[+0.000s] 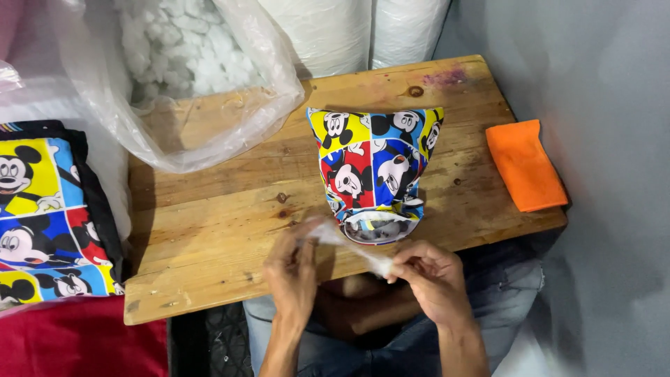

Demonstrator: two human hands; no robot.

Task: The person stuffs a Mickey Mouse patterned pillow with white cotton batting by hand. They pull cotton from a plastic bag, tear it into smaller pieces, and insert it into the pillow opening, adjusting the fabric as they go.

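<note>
Head view shows the left hand (292, 269) and right hand (431, 276) pinching a wisp of white stuffing (356, 250) between them at the wooden table's (209, 230) near edge, just before the partly filled cartoon-print cover (373, 171), its mouth unclosed.

The light is soft and even, moderately bright, and seems to come from above and a little to the left. The tabletop (223, 230) shows warm colour with no strong glare. A dark shadow lies under the plastic bag (188, 105) and beside the cover (373, 171). The grey wall (600, 139) at right looks flat and dull. The left hand (292, 269) is slightly blurred; the picture is otherwise sharp enough.
</note>
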